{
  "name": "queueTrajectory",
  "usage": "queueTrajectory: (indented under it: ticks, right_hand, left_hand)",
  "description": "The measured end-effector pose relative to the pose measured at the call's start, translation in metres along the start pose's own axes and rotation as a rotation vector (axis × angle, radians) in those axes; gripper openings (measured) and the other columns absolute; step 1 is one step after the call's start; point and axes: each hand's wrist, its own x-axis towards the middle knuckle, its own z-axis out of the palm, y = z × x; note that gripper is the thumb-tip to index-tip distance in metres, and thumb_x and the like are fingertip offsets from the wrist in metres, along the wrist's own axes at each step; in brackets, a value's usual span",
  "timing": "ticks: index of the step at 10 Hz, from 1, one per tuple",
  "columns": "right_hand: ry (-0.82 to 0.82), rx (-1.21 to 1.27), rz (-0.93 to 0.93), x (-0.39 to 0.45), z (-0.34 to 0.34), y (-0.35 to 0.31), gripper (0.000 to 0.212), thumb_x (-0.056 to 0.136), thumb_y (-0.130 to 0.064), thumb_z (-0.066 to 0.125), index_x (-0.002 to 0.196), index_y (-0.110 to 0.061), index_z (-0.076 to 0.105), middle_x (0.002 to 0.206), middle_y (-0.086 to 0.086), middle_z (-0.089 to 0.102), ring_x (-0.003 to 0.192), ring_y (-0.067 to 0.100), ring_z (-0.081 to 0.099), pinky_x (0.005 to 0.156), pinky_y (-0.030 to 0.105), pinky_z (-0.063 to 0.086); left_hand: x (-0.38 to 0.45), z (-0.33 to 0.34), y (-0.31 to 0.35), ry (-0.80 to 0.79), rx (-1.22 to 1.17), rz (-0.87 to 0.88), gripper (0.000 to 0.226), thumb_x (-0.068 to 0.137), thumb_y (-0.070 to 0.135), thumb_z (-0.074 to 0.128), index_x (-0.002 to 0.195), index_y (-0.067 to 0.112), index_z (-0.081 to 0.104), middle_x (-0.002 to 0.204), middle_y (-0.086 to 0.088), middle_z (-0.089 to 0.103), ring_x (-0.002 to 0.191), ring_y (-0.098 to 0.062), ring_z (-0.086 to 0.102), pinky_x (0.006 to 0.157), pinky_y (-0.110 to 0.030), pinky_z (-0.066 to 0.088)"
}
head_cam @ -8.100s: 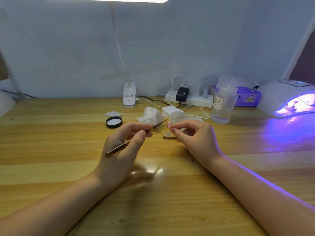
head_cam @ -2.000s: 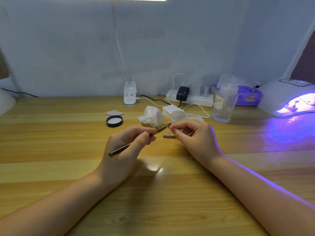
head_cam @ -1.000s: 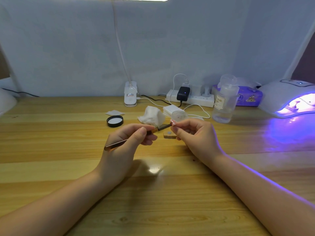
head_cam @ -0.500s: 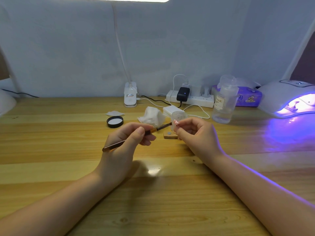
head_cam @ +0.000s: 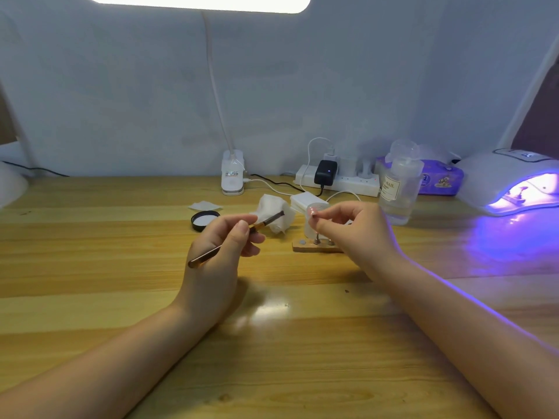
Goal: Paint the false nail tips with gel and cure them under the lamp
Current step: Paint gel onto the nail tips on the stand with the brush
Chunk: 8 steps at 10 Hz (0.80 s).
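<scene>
Painting step was in hand: left hand (head_cam: 217, 255) fingers pinched brush (head_cam: 242, 234), right hand (head_cam: 354, 234) fingers pinched nail tip (head_cam: 311, 212) above the counter (head_cam: 121, 297). Next likely: cure under lamp (head_cam: 511, 182) at 2 o'clock.

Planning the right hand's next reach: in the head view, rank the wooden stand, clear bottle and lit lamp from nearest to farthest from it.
1. Wooden stand: just below the right hand.
2. Clear bottle: behind it, to the right.
3. Lit lamp: far right edge.
</scene>
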Motion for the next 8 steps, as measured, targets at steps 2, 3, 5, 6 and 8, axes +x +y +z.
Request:
queueTrajectory:
  ticks: [2, 3, 5, 6, 8]
  right_hand:
    - [-0.027, -0.165, 0.014, 0.003, 0.016, 0.007, 0.013, 0.082, -0.037, 0.072, 0.079, -0.025, 0.075, 0.06, -0.011, 0.06, 0.062, 0.005, 0.055, 0.063, 0.03, 0.048]
    - [-0.013, -0.255, 0.028, 0.002, 0.025, 0.01, 0.01, 0.083, -0.033, 0.07, 0.084, -0.025, 0.075, 0.064, -0.009, 0.063, 0.072, 0.014, 0.062, 0.07, 0.034, 0.053]
    - [-0.008, -0.371, 0.05, 0.001, 0.034, 0.014, 0.015, 0.085, -0.034, 0.066, 0.085, -0.023, 0.077, 0.074, -0.004, 0.071, 0.08, 0.016, 0.064, 0.074, 0.037, 0.052]
    - [0.018, -0.455, 0.056, 0.0, 0.034, 0.014, 0.02, 0.088, -0.04, 0.062, 0.083, -0.026, 0.076, 0.076, -0.002, 0.071, 0.082, 0.018, 0.063, 0.072, 0.036, 0.052]
    - [-0.013, -0.685, -0.012, -0.004, 0.033, 0.011, 0.032, 0.094, -0.046, 0.052, 0.088, -0.025, 0.075, 0.08, -0.002, 0.071, 0.08, 0.018, 0.062, 0.069, 0.033, 0.052]
  left_hand:
    - [0.001, 0.001, 0.001, 0.005, -0.007, -0.008, 0.027, 0.086, 0.028, 0.051, 0.101, 0.013, 0.067, 0.08, -0.001, 0.073, 0.075, -0.011, 0.066, 0.068, -0.019, 0.053]
    - [0.001, 0.001, 0.001, -0.008, 0.009, -0.009, 0.029, 0.085, 0.029, 0.052, 0.102, 0.011, 0.067, 0.08, -0.002, 0.073, 0.076, -0.013, 0.065, 0.069, -0.02, 0.053]
    - [0.001, -0.001, -0.001, -0.02, 0.034, -0.015, 0.03, 0.084, 0.029, 0.053, 0.104, 0.011, 0.067, 0.081, 0.0, 0.073, 0.076, -0.01, 0.066, 0.068, -0.018, 0.052]
    - [0.002, -0.001, -0.002, -0.021, 0.037, -0.018, 0.029, 0.084, 0.03, 0.053, 0.104, 0.013, 0.066, 0.081, 0.003, 0.073, 0.075, -0.009, 0.065, 0.068, -0.018, 0.052]
    - [0.001, -0.001, -0.002, -0.022, 0.038, -0.016, 0.028, 0.084, 0.03, 0.053, 0.102, 0.014, 0.066, 0.08, 0.003, 0.073, 0.074, -0.007, 0.065, 0.066, -0.017, 0.051]
